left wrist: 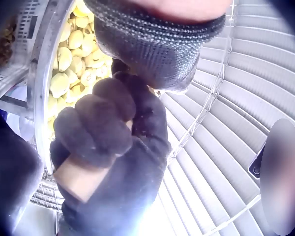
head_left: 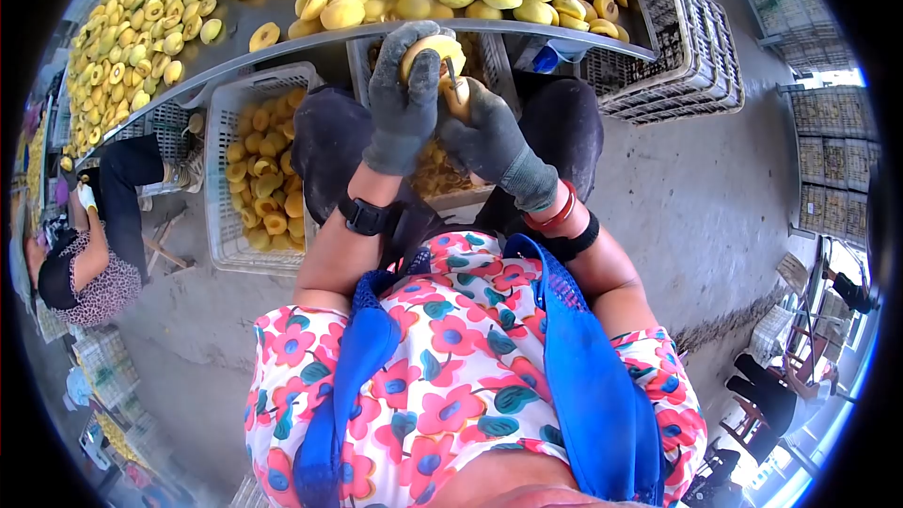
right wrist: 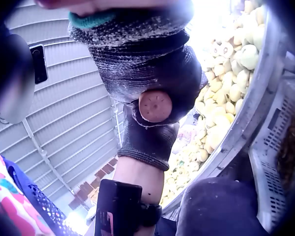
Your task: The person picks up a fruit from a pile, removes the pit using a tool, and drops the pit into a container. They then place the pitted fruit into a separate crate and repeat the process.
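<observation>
In the head view my gloved left hand [head_left: 403, 103] grips a yellow fruit piece [head_left: 433, 51] near the metal table's edge. My gloved right hand [head_left: 491, 136] curls round the wooden handle [head_left: 458, 100] of a tool whose thin metal end [head_left: 451, 68] meets the fruit. Seen from the left wrist, the right hand [left wrist: 110, 132] encloses the handle [left wrist: 83, 177], below my left glove's cuff [left wrist: 152, 44]. The right wrist view shows the handle's round end [right wrist: 155, 106] protruding from my right hand [right wrist: 142, 69], with my left hand [right wrist: 148, 140] behind; the fruit is hidden there.
Fruit halves lie across the metal table [head_left: 245, 26]. A crate [head_left: 218, 179] of orange fruit halves stands left of my legs, another crate [head_left: 359, 61] beneath my hands, and stacked crates [head_left: 701, 47] at the right. A person [head_left: 94, 268] sits at the far left.
</observation>
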`<state>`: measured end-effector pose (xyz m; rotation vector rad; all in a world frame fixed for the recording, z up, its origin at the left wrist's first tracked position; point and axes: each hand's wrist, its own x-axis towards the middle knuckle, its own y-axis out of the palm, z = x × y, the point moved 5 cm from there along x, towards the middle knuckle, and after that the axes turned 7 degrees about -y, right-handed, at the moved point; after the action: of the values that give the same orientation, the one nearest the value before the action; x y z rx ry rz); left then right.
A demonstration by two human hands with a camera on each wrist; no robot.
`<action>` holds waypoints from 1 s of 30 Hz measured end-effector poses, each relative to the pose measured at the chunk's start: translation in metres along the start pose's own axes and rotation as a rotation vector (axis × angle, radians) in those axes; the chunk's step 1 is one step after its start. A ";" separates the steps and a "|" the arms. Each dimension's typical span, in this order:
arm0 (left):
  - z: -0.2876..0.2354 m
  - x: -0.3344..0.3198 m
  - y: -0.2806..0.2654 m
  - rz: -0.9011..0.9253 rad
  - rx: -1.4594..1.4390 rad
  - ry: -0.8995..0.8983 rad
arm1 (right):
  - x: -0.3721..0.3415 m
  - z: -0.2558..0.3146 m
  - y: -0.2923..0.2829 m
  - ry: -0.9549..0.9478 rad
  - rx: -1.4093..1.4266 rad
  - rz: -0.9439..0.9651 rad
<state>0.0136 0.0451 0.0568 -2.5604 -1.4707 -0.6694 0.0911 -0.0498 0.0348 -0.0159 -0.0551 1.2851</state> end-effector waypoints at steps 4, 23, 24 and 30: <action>0.000 -0.001 0.001 0.037 0.057 0.049 | -0.004 0.008 0.001 0.172 0.183 0.079; 0.016 0.002 0.000 0.124 0.044 -0.005 | -0.006 0.010 0.002 0.226 0.151 0.173; 0.021 0.001 0.001 0.116 -0.007 -0.041 | -0.005 0.008 0.001 0.195 0.084 0.126; 0.019 0.003 -0.006 0.440 -0.025 -0.086 | -0.012 0.006 -0.002 0.408 0.437 0.398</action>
<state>0.0158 0.0566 0.0398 -2.8210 -0.8655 -0.5198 0.0895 -0.0618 0.0409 0.0905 0.6058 1.6450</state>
